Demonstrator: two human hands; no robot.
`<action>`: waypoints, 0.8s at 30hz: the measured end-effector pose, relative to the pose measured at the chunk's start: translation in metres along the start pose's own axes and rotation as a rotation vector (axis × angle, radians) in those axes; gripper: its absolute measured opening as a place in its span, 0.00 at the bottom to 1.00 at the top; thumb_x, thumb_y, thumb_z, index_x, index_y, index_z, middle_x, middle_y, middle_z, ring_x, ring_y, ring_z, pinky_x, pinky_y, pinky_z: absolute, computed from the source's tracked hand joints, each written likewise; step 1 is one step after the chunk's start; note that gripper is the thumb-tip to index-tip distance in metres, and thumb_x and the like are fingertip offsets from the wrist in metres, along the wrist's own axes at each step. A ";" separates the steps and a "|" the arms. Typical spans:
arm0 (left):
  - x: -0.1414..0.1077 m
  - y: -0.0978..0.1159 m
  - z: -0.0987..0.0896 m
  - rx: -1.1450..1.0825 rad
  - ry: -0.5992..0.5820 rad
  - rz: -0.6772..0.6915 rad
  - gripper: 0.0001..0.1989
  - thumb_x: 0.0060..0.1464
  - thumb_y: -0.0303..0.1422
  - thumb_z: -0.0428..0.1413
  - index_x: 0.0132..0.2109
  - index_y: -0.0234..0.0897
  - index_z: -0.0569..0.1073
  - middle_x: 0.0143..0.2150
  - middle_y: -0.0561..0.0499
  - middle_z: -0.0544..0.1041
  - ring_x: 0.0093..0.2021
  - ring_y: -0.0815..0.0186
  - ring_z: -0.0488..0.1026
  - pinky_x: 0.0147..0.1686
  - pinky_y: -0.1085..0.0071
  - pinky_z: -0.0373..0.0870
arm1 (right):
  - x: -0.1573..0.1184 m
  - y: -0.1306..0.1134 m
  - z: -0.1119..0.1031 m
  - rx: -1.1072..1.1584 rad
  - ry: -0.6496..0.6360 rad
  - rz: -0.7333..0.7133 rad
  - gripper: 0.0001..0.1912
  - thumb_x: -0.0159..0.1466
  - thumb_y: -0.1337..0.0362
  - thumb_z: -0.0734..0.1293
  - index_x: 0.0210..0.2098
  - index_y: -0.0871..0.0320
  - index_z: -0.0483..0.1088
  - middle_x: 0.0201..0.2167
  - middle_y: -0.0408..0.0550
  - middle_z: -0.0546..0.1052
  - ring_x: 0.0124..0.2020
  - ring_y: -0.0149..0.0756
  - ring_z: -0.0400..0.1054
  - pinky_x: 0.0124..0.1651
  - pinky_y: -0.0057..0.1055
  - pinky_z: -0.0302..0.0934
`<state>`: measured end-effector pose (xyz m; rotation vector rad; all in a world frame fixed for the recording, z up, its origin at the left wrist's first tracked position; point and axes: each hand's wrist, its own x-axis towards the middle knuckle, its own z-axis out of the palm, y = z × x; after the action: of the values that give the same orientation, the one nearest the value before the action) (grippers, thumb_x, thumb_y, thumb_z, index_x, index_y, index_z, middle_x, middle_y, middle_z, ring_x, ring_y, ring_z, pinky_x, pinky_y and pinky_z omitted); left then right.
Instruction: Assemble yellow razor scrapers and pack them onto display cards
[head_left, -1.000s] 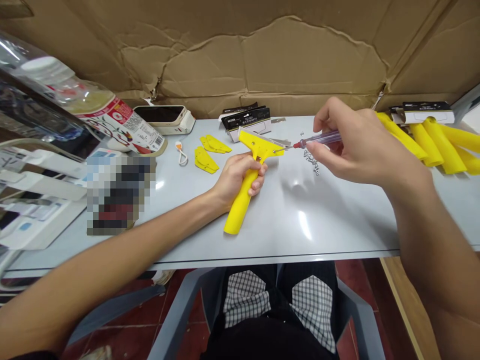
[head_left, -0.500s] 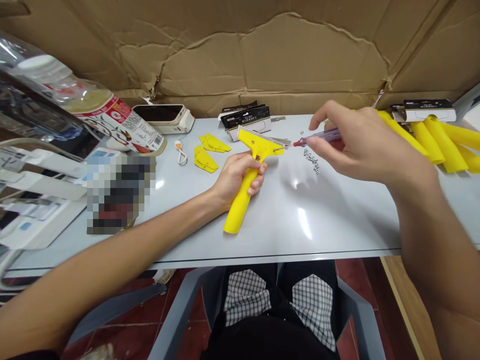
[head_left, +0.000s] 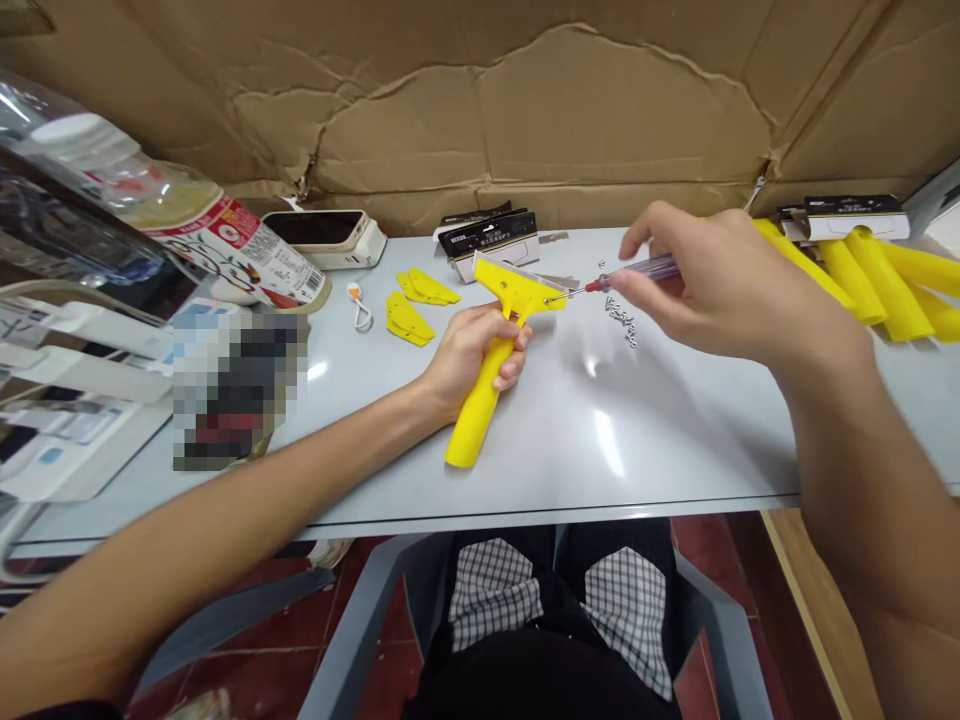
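Observation:
My left hand (head_left: 480, 360) is wrapped round the neck of a yellow scraper (head_left: 474, 415), whose wide head points away from me and whose handle slants toward the table's front edge. A thin metal blade shows behind the head. Between its fingers my right hand (head_left: 716, 280) holds a screwdriver (head_left: 637, 270) with a clear purple handle and a red collar. The screwdriver's tip touches the right side of the scraper head, at a small screw. Loose screws (head_left: 621, 320) lie on the table just below the screwdriver.
Yellow plates (head_left: 409, 320) and a white cord loop (head_left: 360, 308) lie left of the scraper. Behind are black-and-white packages (head_left: 491, 245) and a phone (head_left: 319, 230). A bottle (head_left: 225, 235) leans at left. Several yellow handles (head_left: 889, 285) lie at right.
Both hands keep their grips, and the screwdriver stays against the scraper head. The whole view has shifted very slightly.

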<state>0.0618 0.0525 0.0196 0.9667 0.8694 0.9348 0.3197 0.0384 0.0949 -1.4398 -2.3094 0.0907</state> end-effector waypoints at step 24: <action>0.001 0.000 -0.001 0.007 -0.005 0.000 0.08 0.41 0.30 0.61 0.26 0.35 0.69 0.22 0.54 0.70 0.14 0.75 0.61 0.11 0.77 0.55 | -0.001 0.004 0.003 0.098 0.017 -0.060 0.07 0.71 0.57 0.68 0.45 0.50 0.75 0.34 0.50 0.81 0.33 0.46 0.72 0.36 0.42 0.60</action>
<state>0.0612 0.0538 0.0193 0.9750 0.8692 0.9296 0.3224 0.0400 0.0913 -1.3176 -2.2990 0.1708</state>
